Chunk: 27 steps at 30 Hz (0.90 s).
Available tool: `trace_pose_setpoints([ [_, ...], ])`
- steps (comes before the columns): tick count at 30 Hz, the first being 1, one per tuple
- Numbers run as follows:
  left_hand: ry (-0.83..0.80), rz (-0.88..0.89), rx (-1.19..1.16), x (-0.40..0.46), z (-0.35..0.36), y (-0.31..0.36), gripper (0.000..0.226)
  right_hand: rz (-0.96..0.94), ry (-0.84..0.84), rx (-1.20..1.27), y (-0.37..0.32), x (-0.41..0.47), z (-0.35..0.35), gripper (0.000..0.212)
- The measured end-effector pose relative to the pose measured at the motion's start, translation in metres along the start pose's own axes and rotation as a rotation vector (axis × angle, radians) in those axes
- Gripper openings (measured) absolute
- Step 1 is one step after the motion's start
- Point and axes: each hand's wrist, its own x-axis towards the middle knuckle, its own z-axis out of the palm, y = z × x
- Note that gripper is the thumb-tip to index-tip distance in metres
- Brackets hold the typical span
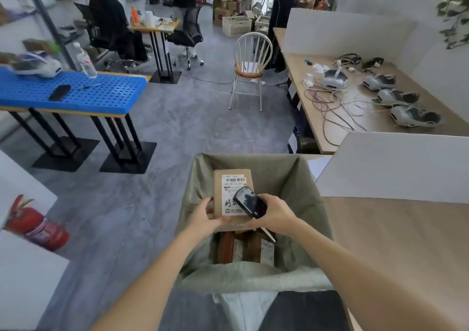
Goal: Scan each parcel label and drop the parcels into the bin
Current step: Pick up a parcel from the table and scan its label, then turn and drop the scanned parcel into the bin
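A small brown cardboard parcel (232,178) with a white barcode label on top hangs over the open bin (312,198), a container lined with a grey-green sack. My left hand (206,216) grips the parcel's near left corner. My right hand (275,212) holds a black handheld scanner (250,202) over the lower right part of the label, and its fingers also touch the parcel's near edge. Several brown parcels (247,248) with white labels lie at the bottom of the bin.
A wooden table (406,241) with white dividers stands right of the bin. A second desk (330,117) behind it carries headsets and cables. A blue-topped table (96,94) stands at the left, a fire extinguisher (38,225) on the floor, a white chair (250,69) ahead. People are at the back.
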Motion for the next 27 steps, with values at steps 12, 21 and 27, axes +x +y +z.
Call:
trace_pose_setpoints([
  [12,-0.018,-0.252,0.113,0.04,0.043,-0.095,0.092,0.132,-0.255,0.029,0.093,0.059,0.082,0.069],
  [21,-0.05,-0.402,0.224,0.06,0.062,-0.124,0.086,0.128,-0.316,-0.03,0.126,0.082,0.101,0.078],
  [27,-0.018,-0.423,0.317,0.07,0.053,-0.116,0.086,0.142,-0.264,-0.027,0.131,0.096,0.079,0.083],
])
